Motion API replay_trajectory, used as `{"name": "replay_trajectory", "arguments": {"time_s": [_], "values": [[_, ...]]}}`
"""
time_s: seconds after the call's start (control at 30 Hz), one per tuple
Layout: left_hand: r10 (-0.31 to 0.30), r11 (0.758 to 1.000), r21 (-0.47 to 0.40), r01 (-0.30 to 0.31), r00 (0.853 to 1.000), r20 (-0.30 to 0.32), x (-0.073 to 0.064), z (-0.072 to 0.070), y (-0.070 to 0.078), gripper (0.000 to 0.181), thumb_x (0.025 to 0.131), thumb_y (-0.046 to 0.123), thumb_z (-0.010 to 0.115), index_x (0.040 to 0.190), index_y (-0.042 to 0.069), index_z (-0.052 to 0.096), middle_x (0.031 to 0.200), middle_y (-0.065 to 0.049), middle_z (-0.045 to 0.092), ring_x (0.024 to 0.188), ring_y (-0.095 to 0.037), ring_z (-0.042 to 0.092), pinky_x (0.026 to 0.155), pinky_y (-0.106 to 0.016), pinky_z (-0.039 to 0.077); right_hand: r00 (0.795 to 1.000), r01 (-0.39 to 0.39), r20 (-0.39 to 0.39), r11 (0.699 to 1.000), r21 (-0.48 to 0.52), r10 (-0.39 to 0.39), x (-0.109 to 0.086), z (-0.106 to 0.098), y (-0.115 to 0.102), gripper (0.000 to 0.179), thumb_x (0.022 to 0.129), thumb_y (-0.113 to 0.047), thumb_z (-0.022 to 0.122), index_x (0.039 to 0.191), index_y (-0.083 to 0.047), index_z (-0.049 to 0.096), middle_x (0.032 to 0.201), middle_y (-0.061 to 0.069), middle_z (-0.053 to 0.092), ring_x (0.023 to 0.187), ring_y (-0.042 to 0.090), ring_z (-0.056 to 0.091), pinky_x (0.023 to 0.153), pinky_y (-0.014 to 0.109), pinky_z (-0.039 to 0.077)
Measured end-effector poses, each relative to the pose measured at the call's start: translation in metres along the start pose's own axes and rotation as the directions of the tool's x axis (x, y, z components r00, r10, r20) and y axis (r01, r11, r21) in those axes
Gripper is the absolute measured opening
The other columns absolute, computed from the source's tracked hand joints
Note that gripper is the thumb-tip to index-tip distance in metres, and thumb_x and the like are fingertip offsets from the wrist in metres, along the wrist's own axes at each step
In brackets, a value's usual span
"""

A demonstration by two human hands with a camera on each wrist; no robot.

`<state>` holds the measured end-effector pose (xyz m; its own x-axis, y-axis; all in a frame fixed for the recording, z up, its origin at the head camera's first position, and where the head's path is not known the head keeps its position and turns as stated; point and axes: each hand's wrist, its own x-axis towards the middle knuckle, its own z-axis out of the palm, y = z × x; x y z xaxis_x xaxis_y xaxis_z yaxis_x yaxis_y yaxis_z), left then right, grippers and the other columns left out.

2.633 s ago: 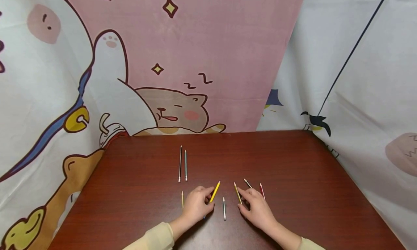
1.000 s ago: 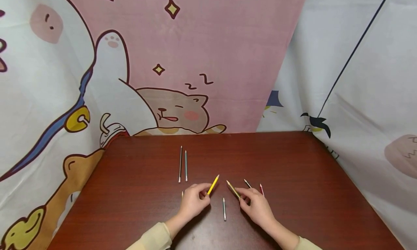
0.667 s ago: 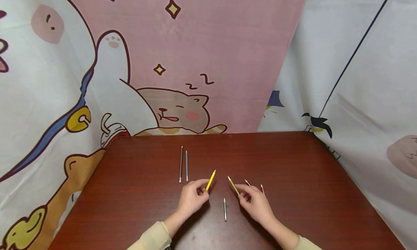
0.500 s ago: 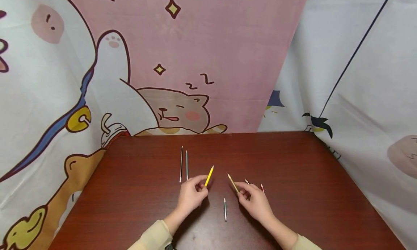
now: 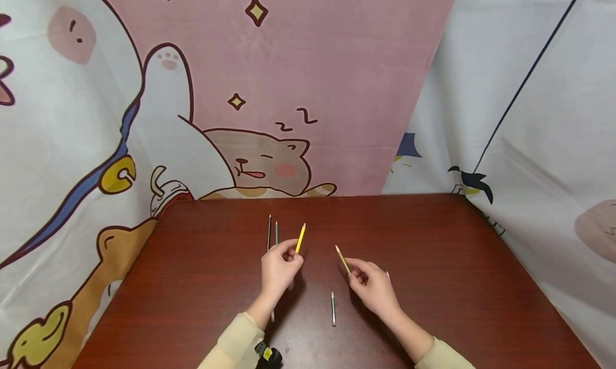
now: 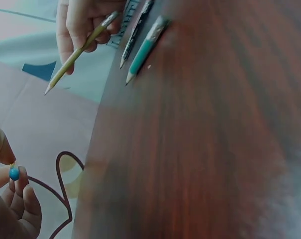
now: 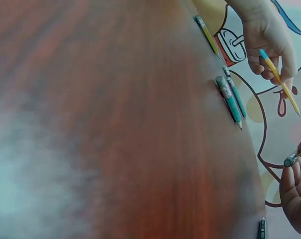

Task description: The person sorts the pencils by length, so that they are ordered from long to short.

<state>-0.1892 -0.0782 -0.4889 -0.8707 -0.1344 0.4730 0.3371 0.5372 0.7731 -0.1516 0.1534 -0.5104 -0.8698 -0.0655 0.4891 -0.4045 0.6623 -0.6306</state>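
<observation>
Head view: we look down on a left hand (image 5: 279, 270) and a right hand (image 5: 376, 286), both raised over a red-brown table (image 5: 457, 273) with a gap between them.
Left grip: thumb and fingers pinch the yellow pencil (image 5: 300, 238) toward its lower end, holding it in the air.
Yellow pencil's look: bright, even yellow along the shaft, sharpened to a cone of pale wood, with a rounded blue butt that we make out from both wrist cameras.
Right grip: thumb and fingers pinch the olive pencil (image 5: 342, 258) toward its butt, also clear of the wood.
Olive pencil's look: duller, between gold and olive, with a pale sharpened cone and a silvery end that we see from the left wrist.
Lean: both points tilt upward and slightly toward each other, well apart.
Between the forearms: we find a short green pencil (image 5: 333, 309) lying on the table, point away from us, its near end silvery.
Behind the left fingers: a black pencil (image 5: 269, 232) and a teal pencil (image 5: 276, 231) lie side by side, partly hidden from us.
Backdrop: pink and white cloth (image 5: 356, 64) printed with a sleeping cartoon animal.
</observation>
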Motion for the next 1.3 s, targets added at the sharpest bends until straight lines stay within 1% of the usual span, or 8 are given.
{"name": "replay_trajectory", "arguments": {"time_s": [0.1, 0.27, 0.37, 0.5, 0.63, 0.87, 1.17, 1.3], "values": [[0.011, 1.000, 0.027, -0.010, 0.999, -0.039, 0.004, 0.001, -0.003, 0.031, 0.068, 0.002, 0.066, 0.095, 0.010, 0.078, 0.071, 0.002, 0.065, 0.061, -0.010, 0.060, 0.057, -0.022, 0.047, 1.000, -0.012, 0.001, 1.000, 0.007, 0.012, 0.004, 0.001, 0.000, 0.037, 0.074, 0.006, 0.076, 0.106, -0.011, 0.074, 0.074, -0.014, 0.057, 0.065, 0.002, 0.055, 0.062, 0.029, 0.044], [0.058, 0.992, 0.120, -0.047, 0.994, -0.093, 0.011, 0.003, -0.009, 0.029, 0.068, 0.004, 0.067, 0.094, 0.010, 0.079, 0.068, 0.003, 0.063, 0.061, -0.011, 0.060, 0.056, -0.028, 0.048, 0.999, -0.035, 0.005, 0.999, 0.028, 0.035, 0.007, 0.003, -0.002, 0.035, 0.076, 0.006, 0.075, 0.107, -0.009, 0.074, 0.075, -0.010, 0.058, 0.066, 0.005, 0.056, 0.058, 0.026, 0.050], [0.057, 0.987, 0.159, -0.038, 0.991, -0.118, 0.014, 0.004, -0.013, 0.028, 0.069, 0.006, 0.068, 0.095, 0.010, 0.079, 0.066, 0.003, 0.063, 0.061, -0.014, 0.061, 0.055, -0.032, 0.048, 0.999, -0.048, 0.010, 0.998, 0.033, 0.047, 0.009, 0.004, -0.004, 0.034, 0.076, 0.005, 0.075, 0.107, -0.010, 0.074, 0.075, -0.010, 0.058, 0.066, 0.004, 0.056, 0.058, 0.024, 0.049], [0.038, 0.984, 0.179, -0.012, 0.989, -0.144, 0.018, 0.006, -0.018, 0.028, 0.070, 0.008, 0.067, 0.095, 0.010, 0.079, 0.066, 0.003, 0.062, 0.061, -0.018, 0.062, 0.055, -0.035, 0.047, 0.999, -0.046, 0.015, 0.998, 0.053, 0.046, 0.010, 0.007, -0.003, 0.035, 0.076, 0.006, 0.074, 0.107, -0.009, 0.074, 0.075, -0.010, 0.058, 0.066, 0.003, 0.054, 0.058, 0.023, 0.048], [0.038, 0.979, 0.202, -0.004, 0.986, -0.165, 0.022, 0.008, -0.023, 0.027, 0.069, 0.008, 0.067, 0.094, 0.010, 0.079, 0.066, 0.002, 0.062, 0.061, -0.020, 0.060, 0.054, -0.037, 0.047, 0.999, -0.041, 0.014, 0.997, 0.072, 0.040, 0.011, 0.010, -0.001, 0.036, 0.075, 0.008, 0.073, 0.107, -0.007, 0.074, 0.074, -0.009, 0.058, 0.066, 0.004, 0.054, 0.057, 0.023, 0.047], [0.008, 0.971, 0.234, 0.037, 0.982, -0.188, 0.027, 0.012, -0.032, 0.024, 0.070, 0.009, 0.069, 0.091, 0.011, 0.079, 0.066, 0.000, 0.061, 0.060, -0.021, 0.059, 0.054, -0.040, 0.047, 0.998, -0.062, 0.022, 0.996, 0.069, 0.061, 0.013, 0.015, 0.002, 0.036, 0.076, 0.008, 0.072, 0.108, -0.008, 0.074, 0.074, -0.009, 0.058, 0.066, 0.005, 0.054, 0.058, 0.023, 0.046], [0.047, 0.959, 0.284, 0.007, 0.981, -0.186, 0.028, 0.016, -0.038, 0.017, 0.068, 0.009, 0.070, 0.082, 0.010, 0.078, 0.063, 0.000, 0.058, 0.058, -0.023, 0.058, 0.053, -0.041, 0.047, 0.997, -0.066, 0.031, 0.995, 0.072, 0.064, 0.017, 0.021, 0.002, 0.035, 0.076, 0.005, 0.072, 0.108, -0.009, 0.074, 0.074, -0.010, 0.058, 0.067, 0.007, 0.055, 0.060, 0.023, 0.046], [0.046, 0.947, 0.322, 0.017, 0.982, -0.185, 0.029, 0.016, -0.041, 0.012, 0.067, 0.007, 0.070, 0.078, 0.009, 0.076, 0.061, 0.000, 0.056, 0.057, -0.025, 0.058, 0.053, -0.042, 0.047, 0.998, -0.066, 0.030, 0.995, 0.081, 0.063, 0.018, 0.023, 0.000, 0.034, 0.076, 0.005, 0.072, 0.108, -0.009, 0.074, 0.074, -0.010, 0.058, 0.067, 0.008, 0.056, 0.060, 0.024, 0.046]]}}
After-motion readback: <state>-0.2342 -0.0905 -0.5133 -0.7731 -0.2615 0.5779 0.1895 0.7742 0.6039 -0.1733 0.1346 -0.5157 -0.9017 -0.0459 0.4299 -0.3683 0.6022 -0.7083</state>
